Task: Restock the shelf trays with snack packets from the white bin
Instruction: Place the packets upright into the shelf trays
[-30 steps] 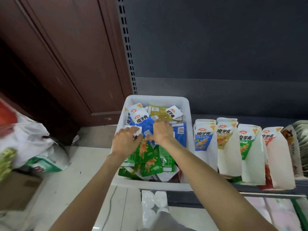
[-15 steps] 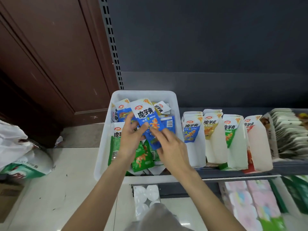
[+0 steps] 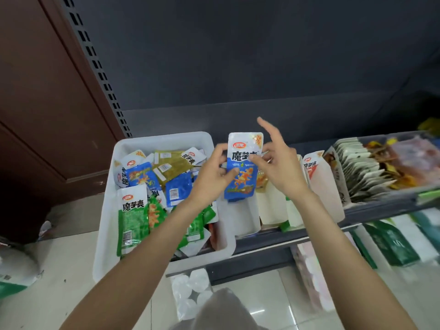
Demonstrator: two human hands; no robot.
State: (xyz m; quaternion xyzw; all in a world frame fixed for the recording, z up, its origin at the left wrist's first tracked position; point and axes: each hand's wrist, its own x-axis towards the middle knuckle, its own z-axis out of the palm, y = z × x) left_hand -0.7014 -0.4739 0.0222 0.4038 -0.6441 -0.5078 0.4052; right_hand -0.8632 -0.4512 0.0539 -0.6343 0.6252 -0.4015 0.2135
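A blue-and-white foil snack packet [image 3: 242, 165] is being held upright between both hands, just above the leftmost white cardboard shelf tray [image 3: 245, 217], presumably so that it can be lowered in label-forward. The left hand [image 3: 212, 175] is being kept pinched on the packet's left edge; the right hand [image 3: 276, 163] is pinching its right edge, index finger lifted free. Large characters "魔芋爽" are being shown below a red oval logo. Left of the grip, the white plastic bin [image 3: 114, 210] is holding further packets.
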